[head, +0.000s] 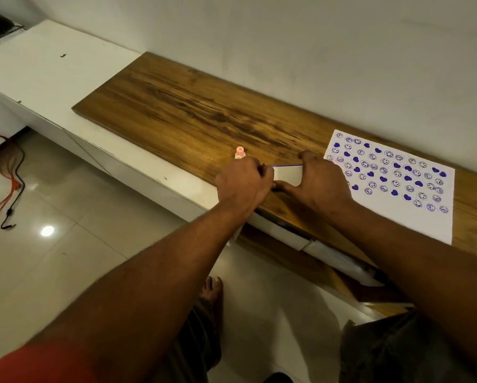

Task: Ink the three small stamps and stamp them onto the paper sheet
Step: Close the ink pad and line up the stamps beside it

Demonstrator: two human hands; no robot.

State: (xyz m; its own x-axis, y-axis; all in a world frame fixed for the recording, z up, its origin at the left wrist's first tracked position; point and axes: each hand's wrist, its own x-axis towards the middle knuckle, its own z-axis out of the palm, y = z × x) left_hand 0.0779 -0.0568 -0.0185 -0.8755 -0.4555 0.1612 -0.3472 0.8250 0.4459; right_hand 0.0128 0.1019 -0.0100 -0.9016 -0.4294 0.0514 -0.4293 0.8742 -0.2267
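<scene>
Hands meet on the ink pad [288, 175] at the counter's near edge: our left hand [242, 183] curls round its left end, our right hand [320, 183] pinches its right. We should steady the base and lift the lid evenly. Just behind stands a pink stamp [240, 152]; the paper sheet [389, 175] lies to the right.

Both bare arms reach forward and slightly inward, so the hands nearly meet. The left forearm [160, 261] runs up from the lower left, where a red sleeve [24, 366] covers the upper arm, and the right forearm [414, 244] comes in from the lower right. The left hand [244, 183] lies back-up with a straight wrist, its fingers [262, 172] curled in against the left end of a white case [288, 175], their tips hidden. The right hand [324, 183] spans the case's right end, with the thumb [285, 186] along the near edge and the index finger [306, 155] hooked over the far side.
</scene>
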